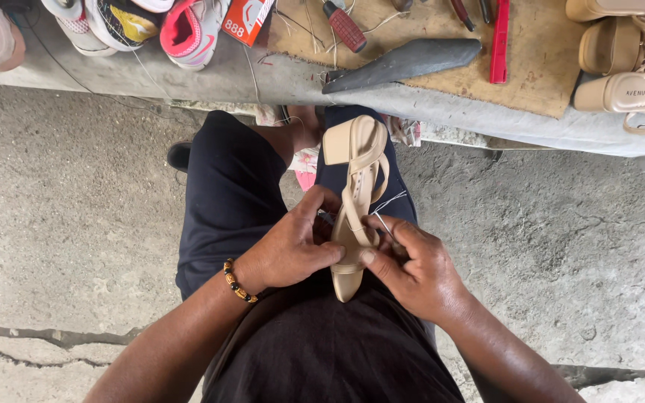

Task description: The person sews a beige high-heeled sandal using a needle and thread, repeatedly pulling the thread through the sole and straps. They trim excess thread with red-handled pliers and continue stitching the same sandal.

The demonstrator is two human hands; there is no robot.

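Sandal (355, 195) (beige, heel up) rests on the lap, left hand (287, 250) and right hand (412, 270) fingers grasping it.

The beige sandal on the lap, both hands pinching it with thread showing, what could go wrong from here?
1. A thin needle and pale thread seem to sit right by the right hand; a slip could prick a fingertip.
2. The beige sandal rests only on the lap, held by the left hand too; it could twist loose.
3. The loose thread might snag on a strap.
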